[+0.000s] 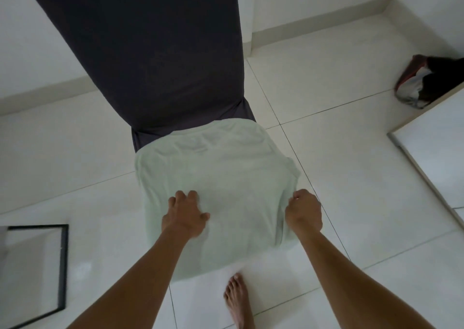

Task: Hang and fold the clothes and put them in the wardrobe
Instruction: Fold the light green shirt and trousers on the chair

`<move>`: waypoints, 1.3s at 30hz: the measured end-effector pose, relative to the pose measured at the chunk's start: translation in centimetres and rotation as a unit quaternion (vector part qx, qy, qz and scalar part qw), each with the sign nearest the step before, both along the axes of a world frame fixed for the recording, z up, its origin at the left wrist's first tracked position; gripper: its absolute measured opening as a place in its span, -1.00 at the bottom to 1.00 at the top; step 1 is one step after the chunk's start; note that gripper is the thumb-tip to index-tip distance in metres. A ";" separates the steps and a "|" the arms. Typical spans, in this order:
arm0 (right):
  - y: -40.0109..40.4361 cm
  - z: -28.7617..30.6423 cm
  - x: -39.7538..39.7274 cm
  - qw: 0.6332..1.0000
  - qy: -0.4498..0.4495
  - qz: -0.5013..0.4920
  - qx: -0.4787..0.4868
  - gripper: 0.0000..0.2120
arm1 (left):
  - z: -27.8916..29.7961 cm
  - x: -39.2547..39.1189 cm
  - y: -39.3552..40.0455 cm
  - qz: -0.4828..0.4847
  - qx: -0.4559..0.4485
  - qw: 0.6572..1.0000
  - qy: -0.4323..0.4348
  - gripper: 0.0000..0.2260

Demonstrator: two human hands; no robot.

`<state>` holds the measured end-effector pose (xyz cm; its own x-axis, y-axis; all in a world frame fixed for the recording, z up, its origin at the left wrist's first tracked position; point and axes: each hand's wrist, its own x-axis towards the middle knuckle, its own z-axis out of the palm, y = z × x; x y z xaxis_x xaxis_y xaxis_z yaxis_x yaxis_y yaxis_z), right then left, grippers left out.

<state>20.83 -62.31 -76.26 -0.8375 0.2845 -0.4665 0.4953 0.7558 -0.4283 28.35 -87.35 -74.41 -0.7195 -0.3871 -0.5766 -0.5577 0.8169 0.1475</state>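
pale green shirt (216, 178) draped over seat of dark-covered chair (150, 52) | left hand (184, 214) fingers curled, pressing into fabric | right hand (305, 210) bunching shirt's right edge, apparently gripped | hands apart | bare foot (236, 298) on tiled floor (351, 178)

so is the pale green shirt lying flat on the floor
No, the pale green shirt is draped over the seat of a dark-covered chair, with its near edge hanging above the floor tiles.
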 end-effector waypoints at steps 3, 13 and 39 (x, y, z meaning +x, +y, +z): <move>0.8 0.6 -0.3 0.999 0.032 -0.012 0.015 -0.75 | -0.4 1.5 0.1 -0.023 0.014 1.000 -0.003 -0.34; -0.9 2.6 3.9 0.995 0.046 0.087 0.007 -0.69 | 0.4 4.7 0.2 -0.073 0.065 0.995 -0.026 -0.37; -30.5 2.1 23.2 0.987 -0.097 -0.129 -0.020 -0.63 | 1.4 -2.3 -25.1 -0.102 0.093 0.990 -0.012 -0.41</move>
